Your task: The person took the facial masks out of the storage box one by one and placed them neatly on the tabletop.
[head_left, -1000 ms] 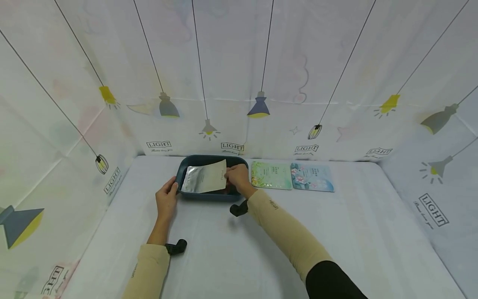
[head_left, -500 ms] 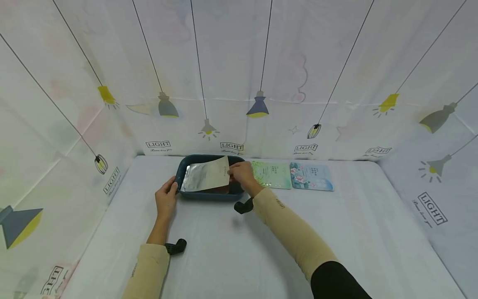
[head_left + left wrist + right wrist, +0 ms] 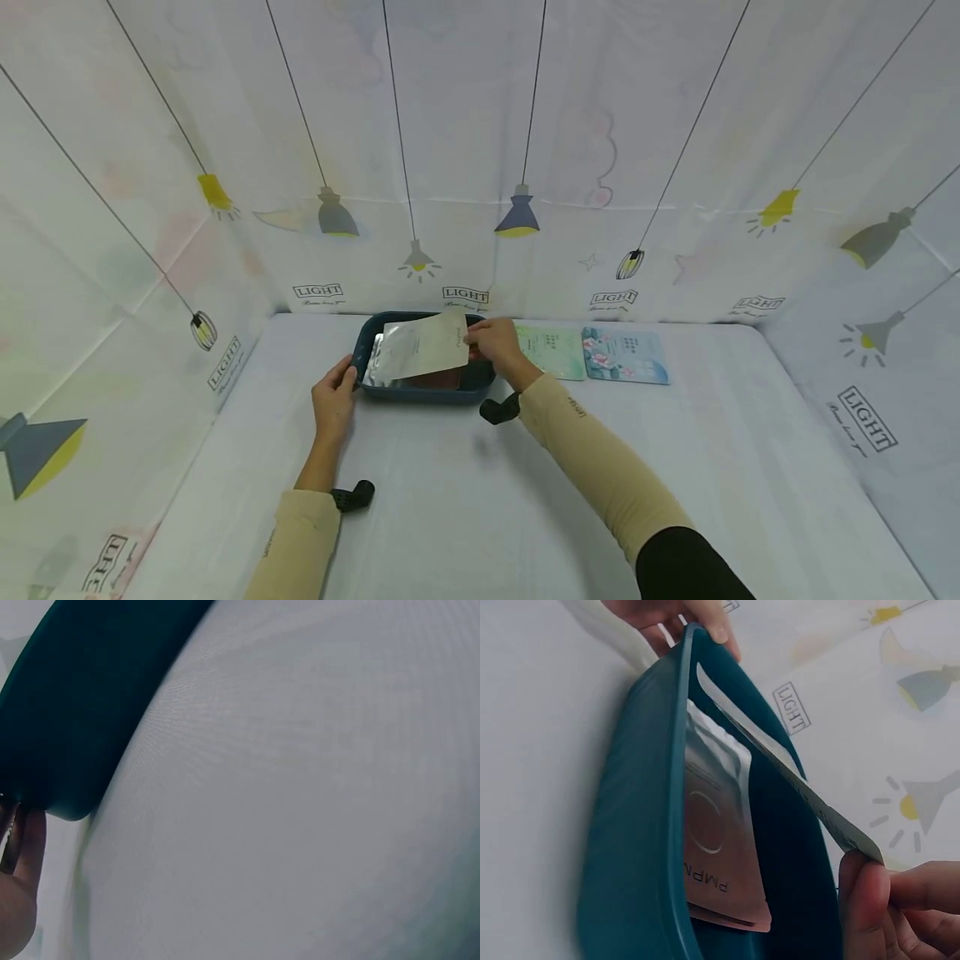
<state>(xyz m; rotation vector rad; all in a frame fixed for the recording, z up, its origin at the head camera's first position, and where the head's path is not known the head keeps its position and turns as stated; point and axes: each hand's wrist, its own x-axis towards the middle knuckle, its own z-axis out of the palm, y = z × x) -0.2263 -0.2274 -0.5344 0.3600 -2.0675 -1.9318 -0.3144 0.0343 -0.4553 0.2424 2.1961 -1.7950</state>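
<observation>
Cream sachet (image 3: 427, 346) on a slant over the blue-green bin (image 3: 420, 398), pinched at one end

So the right hand (image 3: 497, 343) has its fingers (image 3: 926, 885) pinching the sachet's right end up above the rim, while the other end dips into the bin; can't tell if it touches anything in there. Left hand (image 3: 333, 404) grips the bin's left end, which should stop it skating on the bench (image 3: 450, 500). IMO go easy on the pinch to avoid creases, and get that low end clear of the wall before any sideways move or it'll probably snag. Below it in the bin lies a silver-to-pink pouch (image 3: 724, 847), maybe another underneath, hard to say. Green packet (image 3: 555, 350) and blue packet (image 3: 626, 354) lie side by side right of the bin.
</observation>
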